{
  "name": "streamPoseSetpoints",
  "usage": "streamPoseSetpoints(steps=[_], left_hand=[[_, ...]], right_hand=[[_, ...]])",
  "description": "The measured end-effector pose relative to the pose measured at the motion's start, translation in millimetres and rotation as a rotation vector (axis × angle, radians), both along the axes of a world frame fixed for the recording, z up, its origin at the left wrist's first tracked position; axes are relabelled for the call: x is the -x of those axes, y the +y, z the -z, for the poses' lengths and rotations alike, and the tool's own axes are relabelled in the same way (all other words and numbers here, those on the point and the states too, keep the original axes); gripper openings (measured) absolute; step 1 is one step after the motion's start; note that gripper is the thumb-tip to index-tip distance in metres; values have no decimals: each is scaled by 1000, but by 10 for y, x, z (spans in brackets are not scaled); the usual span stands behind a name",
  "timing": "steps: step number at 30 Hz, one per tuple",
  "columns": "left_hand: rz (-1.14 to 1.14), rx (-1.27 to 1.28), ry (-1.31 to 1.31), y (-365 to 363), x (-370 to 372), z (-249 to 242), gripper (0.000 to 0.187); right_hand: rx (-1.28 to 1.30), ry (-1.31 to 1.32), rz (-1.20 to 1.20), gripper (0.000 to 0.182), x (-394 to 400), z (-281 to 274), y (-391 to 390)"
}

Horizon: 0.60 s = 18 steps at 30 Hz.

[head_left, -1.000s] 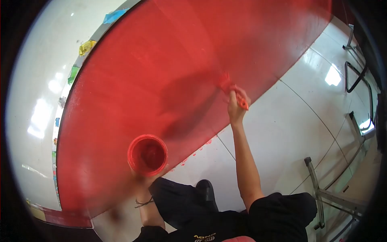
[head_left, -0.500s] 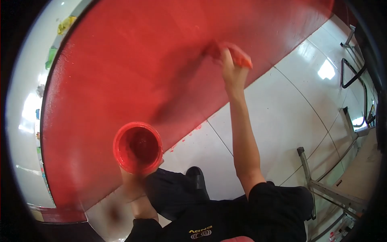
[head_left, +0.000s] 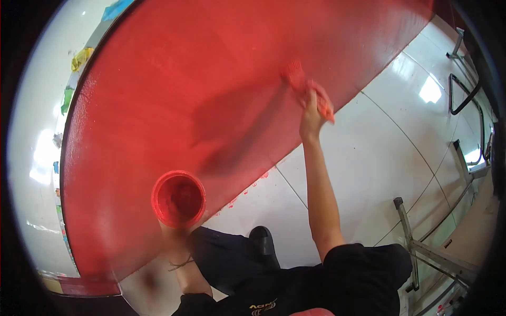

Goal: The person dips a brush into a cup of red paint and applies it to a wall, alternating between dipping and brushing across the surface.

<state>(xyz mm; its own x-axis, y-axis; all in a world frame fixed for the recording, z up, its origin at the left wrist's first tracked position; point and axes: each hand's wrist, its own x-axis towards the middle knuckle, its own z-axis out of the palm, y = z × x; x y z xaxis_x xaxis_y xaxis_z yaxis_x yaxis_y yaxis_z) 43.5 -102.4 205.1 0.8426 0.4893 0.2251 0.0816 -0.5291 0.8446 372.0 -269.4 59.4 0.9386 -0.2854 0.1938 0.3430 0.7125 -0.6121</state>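
Observation:
My right hand (head_left: 313, 118) is closed around the handle of a paintbrush (head_left: 294, 72) covered in red. Its bristles are up against the red surface (head_left: 137, 100), and the brush and fingers are slightly blurred. At lower left my left hand (head_left: 176, 231) holds a round red paint tub (head_left: 156, 203) from below. The tub's open mouth faces me, showing dark red paint inside. Most of the left hand's fingers are hidden behind the tub. A shadow of my arm falls across the red surface between the two hands.
White floor tiles (head_left: 363, 152) border the red surface, with small red spots (head_left: 245, 193) along its lower edge. Metal legs of a stand (head_left: 406, 226) are at the right, near a bent black metal frame (head_left: 452, 95). My dark shoe (head_left: 262, 239) rests on the tiles.
My right hand and the brush have moved down and slightly right, toward me. The view has shifted a little, and the tub appears slightly lower.

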Motion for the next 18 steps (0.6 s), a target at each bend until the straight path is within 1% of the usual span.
streamPoseSetpoints(steps=[1, 2, 3, 4, 6, 7, 9, 11, 12, 15, 16, 17, 18], left_hand=[[7, 3, 1, -11, 104, 21, 88], [17, 5, -1, 10, 57, 5, 88], [29, 7, -8, -25, 97, 30, 88], [37, 12, -14, -26, 62, 27, 88], [48, 32, -31, -32, 88, 37, 88], [50, 44, -37, -15, 62, 36, 88], [43, 75, -33, -30, 152, 74, 88], [35, 105, -27, 7, 255, 92, 88], [30, 121, -25, 15, 305, 106, 89], [7, 182, 11, -13, 338, 189, 89], [3, 194, 24, -45, 324, 217, 89], [-3, 200, 35, -70, 311, 223, 89], [-12, 196, 46, -80, 306, 202, 89]], right_hand=[[-32, 96, -65, 27, 87, 388, -33], [4, 223, -24, 23, 139, 792, -21], [38, 346, 18, 19, 158, 1070, -28], [39, 335, 28, 19, 183, 1186, -101], [236, 449, -78, 18, 181, 1154, -234], [245, 440, -73, 18, 100, 1121, -228], [199, 324, -68, 17, 50, 454, -194], [405, 37, 26, 18, -125, -145, -172], [210, 20, -84, 18, -85, -663, -231], [62, -138, -87, 23, -127, -1746, -246], [34, -153, -73, 23, -45, -2160, -229], [-2, -171, -60, 22, -11, -2428, -212], [-9, -163, -67, 22, -80, -2475, -204]])
